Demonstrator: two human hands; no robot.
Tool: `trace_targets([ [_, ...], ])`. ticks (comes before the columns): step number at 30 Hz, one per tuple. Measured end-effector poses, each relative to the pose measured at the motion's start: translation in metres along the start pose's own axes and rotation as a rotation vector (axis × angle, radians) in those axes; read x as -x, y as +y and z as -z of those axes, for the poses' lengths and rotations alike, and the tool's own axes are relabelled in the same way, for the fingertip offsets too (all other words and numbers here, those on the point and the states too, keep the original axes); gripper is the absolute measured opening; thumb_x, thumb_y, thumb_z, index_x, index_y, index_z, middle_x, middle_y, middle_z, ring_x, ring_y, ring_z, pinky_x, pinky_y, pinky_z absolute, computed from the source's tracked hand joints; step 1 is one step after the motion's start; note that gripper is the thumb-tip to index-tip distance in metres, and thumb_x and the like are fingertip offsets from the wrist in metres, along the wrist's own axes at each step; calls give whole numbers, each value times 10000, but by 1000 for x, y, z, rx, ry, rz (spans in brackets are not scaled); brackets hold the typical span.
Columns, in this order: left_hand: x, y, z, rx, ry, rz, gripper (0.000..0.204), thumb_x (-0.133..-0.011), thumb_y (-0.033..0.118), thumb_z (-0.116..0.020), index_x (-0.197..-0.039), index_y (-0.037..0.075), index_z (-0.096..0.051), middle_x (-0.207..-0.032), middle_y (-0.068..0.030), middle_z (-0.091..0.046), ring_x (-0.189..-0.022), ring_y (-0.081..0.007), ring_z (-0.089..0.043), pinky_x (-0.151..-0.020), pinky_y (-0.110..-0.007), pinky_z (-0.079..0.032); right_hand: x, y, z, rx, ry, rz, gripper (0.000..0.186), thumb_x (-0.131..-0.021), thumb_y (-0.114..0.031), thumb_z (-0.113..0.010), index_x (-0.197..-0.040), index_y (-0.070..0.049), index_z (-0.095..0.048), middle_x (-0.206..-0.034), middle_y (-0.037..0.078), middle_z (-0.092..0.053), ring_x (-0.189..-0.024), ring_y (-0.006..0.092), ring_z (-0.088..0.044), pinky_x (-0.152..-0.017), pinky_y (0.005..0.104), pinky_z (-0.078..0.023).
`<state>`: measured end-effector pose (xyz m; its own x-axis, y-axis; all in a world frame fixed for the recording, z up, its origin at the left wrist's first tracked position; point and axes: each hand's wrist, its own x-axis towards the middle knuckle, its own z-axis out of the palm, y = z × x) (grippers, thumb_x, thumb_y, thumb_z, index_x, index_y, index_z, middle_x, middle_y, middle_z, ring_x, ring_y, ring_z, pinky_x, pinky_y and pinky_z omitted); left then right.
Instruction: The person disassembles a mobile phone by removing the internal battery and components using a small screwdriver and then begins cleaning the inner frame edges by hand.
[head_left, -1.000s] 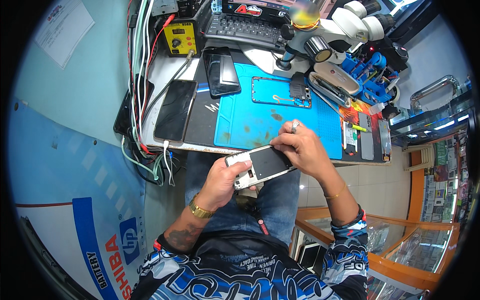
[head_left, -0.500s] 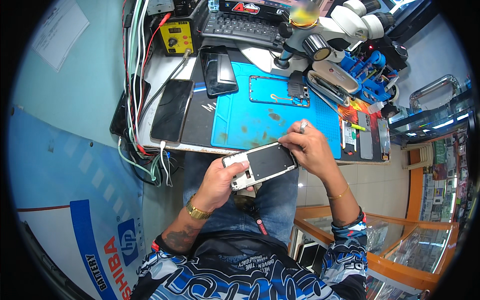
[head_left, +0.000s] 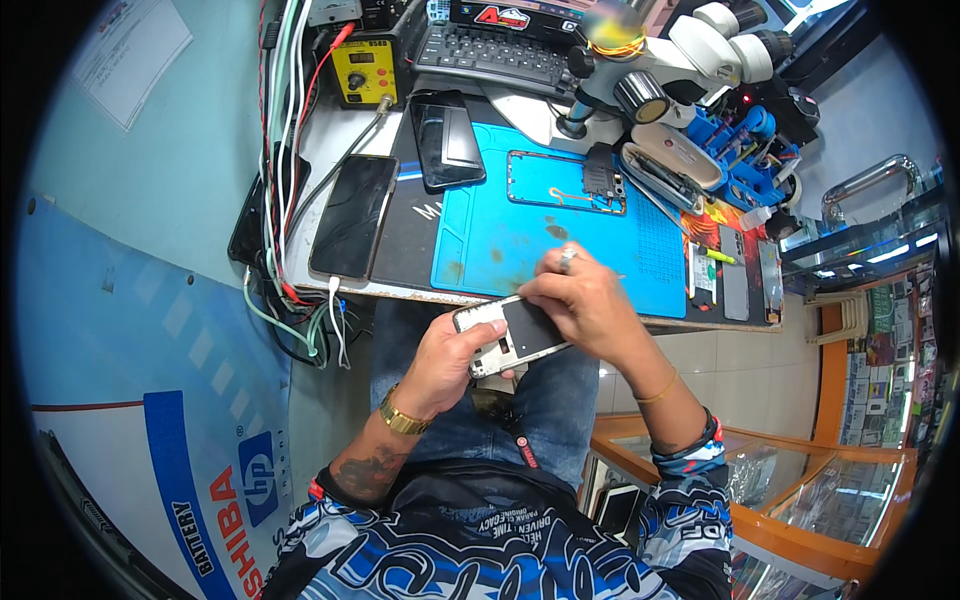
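Observation:
My left hand (head_left: pixel 442 362) is closed round one end of an opened phone's mid-frame (head_left: pixel 532 330), its thumb on the pale metal face. Black sheet covers the rest of that face. The frame lies tilted over my lap, just off the table's front edge. My right hand (head_left: pixel 590 305) pinches at the frame's upper long edge and covers its right end. Whatever sits between those fingertips is too small to make out. Beyond, on a blue work mat (head_left: pixel 470 240), rests a thin black phone housing (head_left: pixel 510 178) with an orange flex cable (head_left: pixel 572 196).
Two dark phones (head_left: pixel 355 215) (head_left: pixel 447 140) lie at the left. Behind them stand a yellow soldering station (head_left: pixel 366 75), a keyboard (head_left: pixel 490 58) and a microscope (head_left: pixel 640 95). A pencil case (head_left: pixel 672 160), blue tool holder (head_left: pixel 750 185) and phone batteries (head_left: pixel 734 275) occupy the right. Cables (head_left: pixel 282 200) hang at the left edge.
My right hand has slid left along the frame's upper edge, from its far corner toward the middle, and now covers more of the frame. The left hand keeps its hold.

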<state>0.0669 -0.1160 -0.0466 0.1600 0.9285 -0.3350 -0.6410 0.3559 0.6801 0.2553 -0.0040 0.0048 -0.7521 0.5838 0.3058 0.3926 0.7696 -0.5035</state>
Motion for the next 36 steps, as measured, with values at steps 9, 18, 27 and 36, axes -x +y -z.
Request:
trace_targets([
  [9,-1,-1,1,15,-27,-12,238,-1012,97,-601,-1198,-49,-615,-1016,-113,-717,-801,-192,-727,-665,-339,-622,-4,-6,-7,-12,0,34,127,-781,-27,-739,-904,-61,-737,-899,80,-615,-866,293,-593,-727,416,-507],
  [18,-1,0,2,14,-35,-1,226,-1014,102,-608,-1182,-48,-620,-977,-110,-717,-778,-185,-718,-650,-330,-611,4,3,5,-13,-1,-45,109,-804,-29,-763,-910,-47,-751,-862,77,-622,-849,279,-600,-761,391,-495],
  [27,0,2,-3,30,-31,-10,212,-1017,89,-599,-1167,-60,-625,-937,-111,-720,-729,-189,-717,-645,-324,-601,8,1,9,16,32,-106,101,-789,-20,-755,-883,-56,-750,-853,65,-628,-854,283,-604,-729,396,-507],
  [36,-3,-6,5,12,-41,-33,153,-1024,93,-594,-1118,-22,-635,-909,-77,-709,-734,-168,-711,-633,-319,-600,-10,-30,-25,-11,14,8,117,-781,-63,-743,-892,-97,-730,-899,72,-618,-883,308,-606,-699,434,-513],
])
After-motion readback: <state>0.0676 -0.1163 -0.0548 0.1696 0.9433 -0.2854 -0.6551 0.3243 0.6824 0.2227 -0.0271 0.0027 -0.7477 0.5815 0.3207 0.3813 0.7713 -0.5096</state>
